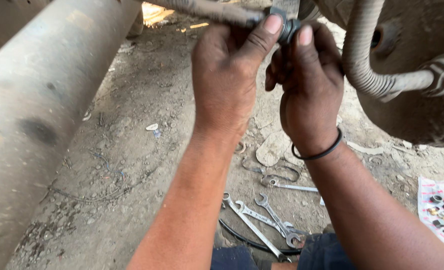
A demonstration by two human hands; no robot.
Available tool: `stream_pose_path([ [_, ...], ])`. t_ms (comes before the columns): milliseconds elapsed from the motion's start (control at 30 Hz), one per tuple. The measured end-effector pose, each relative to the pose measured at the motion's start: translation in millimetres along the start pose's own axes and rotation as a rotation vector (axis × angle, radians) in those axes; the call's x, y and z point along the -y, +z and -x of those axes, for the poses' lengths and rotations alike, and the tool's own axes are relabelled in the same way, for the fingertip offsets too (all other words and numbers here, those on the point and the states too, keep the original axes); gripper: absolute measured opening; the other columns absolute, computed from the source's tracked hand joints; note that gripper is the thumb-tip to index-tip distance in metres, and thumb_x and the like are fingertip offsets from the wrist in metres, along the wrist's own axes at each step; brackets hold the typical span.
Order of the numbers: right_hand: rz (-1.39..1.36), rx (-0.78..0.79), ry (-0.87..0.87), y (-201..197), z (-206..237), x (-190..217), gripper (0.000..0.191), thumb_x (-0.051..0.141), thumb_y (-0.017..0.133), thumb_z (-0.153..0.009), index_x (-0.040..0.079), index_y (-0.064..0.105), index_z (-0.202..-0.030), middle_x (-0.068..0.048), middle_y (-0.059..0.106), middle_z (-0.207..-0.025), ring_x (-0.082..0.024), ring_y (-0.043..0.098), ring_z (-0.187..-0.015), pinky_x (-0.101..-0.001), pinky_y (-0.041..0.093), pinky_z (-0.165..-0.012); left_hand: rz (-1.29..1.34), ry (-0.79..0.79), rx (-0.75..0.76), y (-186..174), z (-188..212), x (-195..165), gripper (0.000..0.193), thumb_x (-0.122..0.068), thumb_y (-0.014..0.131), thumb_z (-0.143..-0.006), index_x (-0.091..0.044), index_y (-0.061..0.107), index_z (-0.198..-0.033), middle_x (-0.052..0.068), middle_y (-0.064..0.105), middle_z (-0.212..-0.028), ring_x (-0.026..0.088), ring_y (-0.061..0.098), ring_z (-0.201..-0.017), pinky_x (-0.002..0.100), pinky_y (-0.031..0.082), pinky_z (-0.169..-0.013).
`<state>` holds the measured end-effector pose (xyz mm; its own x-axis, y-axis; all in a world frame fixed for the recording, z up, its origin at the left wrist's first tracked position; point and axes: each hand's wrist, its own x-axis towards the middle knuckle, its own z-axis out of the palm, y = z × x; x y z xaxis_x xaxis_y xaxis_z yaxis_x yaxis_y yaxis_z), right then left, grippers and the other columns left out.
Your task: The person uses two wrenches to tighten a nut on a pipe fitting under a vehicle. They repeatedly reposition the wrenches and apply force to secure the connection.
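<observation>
Both hands are up under the vehicle, working the end of a dusty rod that runs in from upper left. Left hand is closed round the rod end, thumb pressed on a dark metal fitting, prob a nut or collar, right at the rod tip. Right hand is curled on the fitting from the other side, fingertip on top, a black band on that wrist. So the fitting sits pinched between the two hands at top centre, well off the ground.

Step in hand, by my read: threading or seating the fitting onto the rod by finger, no tool on it yet. Next move prob calls for keeping rod steady w/ left hand while right turns the fitting square, so threads don't cross; can't tell how far on it is, fingers hide the joint.

Around: ribbed hose curves down just right of the right hand, into a hex coupling, close enough to crowd the wrist. Big grey pipe fills the left side. On the dirt ground below, between the forearms, several open-end spanners lie loose, a black cable under them. Far right, a white packet w/ small rings and nuts.
</observation>
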<state>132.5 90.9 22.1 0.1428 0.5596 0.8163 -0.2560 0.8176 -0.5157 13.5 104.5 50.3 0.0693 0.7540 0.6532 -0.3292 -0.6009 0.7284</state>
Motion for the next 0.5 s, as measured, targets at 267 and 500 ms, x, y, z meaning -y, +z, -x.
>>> stream_pose_path([
  [267,0.520,0.179,0.178,-68.3,62.3,-59.7,0.060,0.063,0.041,-0.111,0.006,0.056,-0.101,-0.002,0.060,-0.078,-0.012,0.060,-0.067,-0.0256,0.051,-0.062,0.147,0.113,0.082,-25.0,13.7,47.4,0.020,-0.017,0.069,-0.106,-0.002,0.066,-0.119,0.008,0.066,-0.098,0.016,0.059,-0.086,0.031,0.053,-0.078],
  [500,1.438,0.968,1.234,-134.3,260.0,-144.4,0.037,0.043,0.071,-0.090,0.010,0.071,-0.108,-0.015,0.073,-0.112,-0.031,0.070,-0.107,-0.0442,0.056,-0.093,0.079,-1.029,-0.343,-46.1,171.8,248.7,0.016,-0.024,0.062,-0.092,-0.010,0.066,-0.086,0.006,0.065,-0.072,0.022,0.056,-0.064,0.042,0.041,-0.062],
])
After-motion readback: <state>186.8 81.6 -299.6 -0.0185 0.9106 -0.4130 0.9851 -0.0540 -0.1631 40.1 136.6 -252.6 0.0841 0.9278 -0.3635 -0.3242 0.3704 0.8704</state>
